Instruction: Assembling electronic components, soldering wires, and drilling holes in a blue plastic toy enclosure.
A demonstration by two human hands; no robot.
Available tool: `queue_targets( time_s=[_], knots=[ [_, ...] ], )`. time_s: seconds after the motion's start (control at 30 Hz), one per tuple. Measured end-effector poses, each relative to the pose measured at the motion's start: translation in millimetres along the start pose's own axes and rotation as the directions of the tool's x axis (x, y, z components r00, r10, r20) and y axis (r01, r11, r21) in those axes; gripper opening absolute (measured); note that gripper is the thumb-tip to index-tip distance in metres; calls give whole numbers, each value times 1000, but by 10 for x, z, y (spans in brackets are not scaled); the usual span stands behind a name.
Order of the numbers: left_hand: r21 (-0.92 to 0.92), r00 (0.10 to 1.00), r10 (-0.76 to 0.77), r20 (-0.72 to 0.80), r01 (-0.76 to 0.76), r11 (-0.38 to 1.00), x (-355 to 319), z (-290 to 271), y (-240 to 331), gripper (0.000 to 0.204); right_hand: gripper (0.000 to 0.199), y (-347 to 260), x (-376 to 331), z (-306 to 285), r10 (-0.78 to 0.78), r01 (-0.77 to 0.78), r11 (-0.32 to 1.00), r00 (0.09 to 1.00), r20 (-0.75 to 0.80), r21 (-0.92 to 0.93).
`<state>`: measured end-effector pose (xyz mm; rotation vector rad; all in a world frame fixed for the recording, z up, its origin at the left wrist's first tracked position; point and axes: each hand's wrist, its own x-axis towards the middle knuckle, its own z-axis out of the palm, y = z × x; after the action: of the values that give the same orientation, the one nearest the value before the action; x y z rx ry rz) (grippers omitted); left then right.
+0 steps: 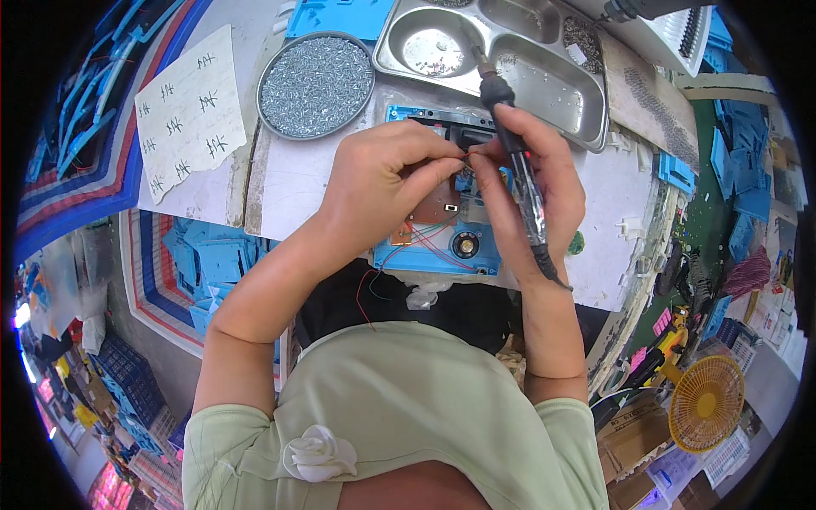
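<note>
My left hand (374,174) and my right hand (552,183) meet over an open blue plastic case (391,257). The left thumb and forefinger pinch a thin wire, whose end is hidden at the fingertips. Resting in my right hand is a soldering iron (498,95) with a black handle, its metal tip pointing up and away from the case. The right thumb and a finger also come together beside the left fingertips. Inside the case are a brown circuit board (432,206), a small round speaker (465,245) and loose red and dark wires (422,242).
A round dish of small screws (316,85) stands beyond my left hand. Behind the case lies a steel compartment tray (557,89) holding small parts. A handwritten paper sheet (191,119) lies at left, above blue parts (217,259) in a striped bag. A yellow fan (705,404) stands lower right.
</note>
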<state>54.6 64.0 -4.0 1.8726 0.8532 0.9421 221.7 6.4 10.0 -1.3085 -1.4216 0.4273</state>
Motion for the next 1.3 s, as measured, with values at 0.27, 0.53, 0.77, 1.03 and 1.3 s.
queue_targets(
  time_s=[0.27,0.53,0.77,1.03,1.3],
  knots=[
    [140,999,24,21,-27,990,6,-25,110,9,47,53,-67,0,17,-17,1000,998,-61,7],
    [251,985,-103,139,65,966,15,-48,130,7,37,-15,-156,-202,-40,34,991,998,-39,-129],
    [360,989,-53,137,0,933,104,5,91,14,30,-129,-227,-669,-131,135,984,991,38,-120],
    [387,984,-63,164,-5,922,131,-7,101,17,29,-127,-294,-734,-203,219,969,969,140,-114],
    [374,985,-73,159,9,928,129,-2,96,17,32,-133,-326,-734,-171,203,972,957,234,-120]
  ],
)
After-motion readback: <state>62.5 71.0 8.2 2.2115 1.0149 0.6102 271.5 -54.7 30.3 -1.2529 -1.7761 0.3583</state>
